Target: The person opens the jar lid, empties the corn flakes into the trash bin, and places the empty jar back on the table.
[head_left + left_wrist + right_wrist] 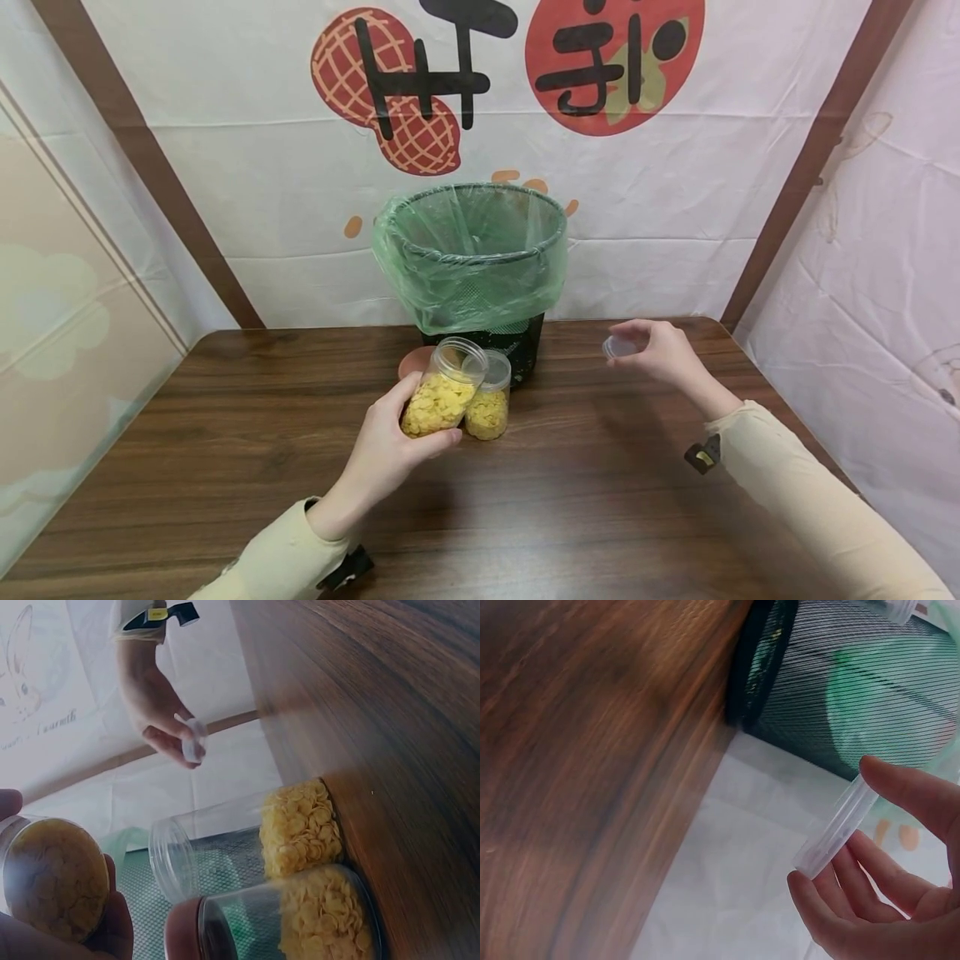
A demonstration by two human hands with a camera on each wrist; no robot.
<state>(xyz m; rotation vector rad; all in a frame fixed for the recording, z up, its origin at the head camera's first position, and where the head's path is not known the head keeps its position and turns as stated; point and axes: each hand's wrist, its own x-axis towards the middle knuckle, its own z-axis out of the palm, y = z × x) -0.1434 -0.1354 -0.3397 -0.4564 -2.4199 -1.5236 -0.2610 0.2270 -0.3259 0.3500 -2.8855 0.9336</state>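
My left hand (390, 450) grips a clear plastic jar (444, 392) of yellow flakes, lidless and tilted to the right. In the left wrist view the jar's base (56, 881) faces the camera. Behind it stands a second clear jar (489, 412), its mouth open, with flakes in its lower part. Beside that one is a jar with a reddish-brown lid (184, 930), mostly hidden in the head view. Out to the right, my right hand (660, 358) pinches a clear round lid (836, 829) by its rim between thumb and fingers, above the table.
At the table's back stands a black mesh bin (525, 342) lined with a green plastic bag (480, 292), close behind the jars. The wooden table (570, 517) ends at a printed fabric wall (285, 208). Fabric walls also flank both sides.
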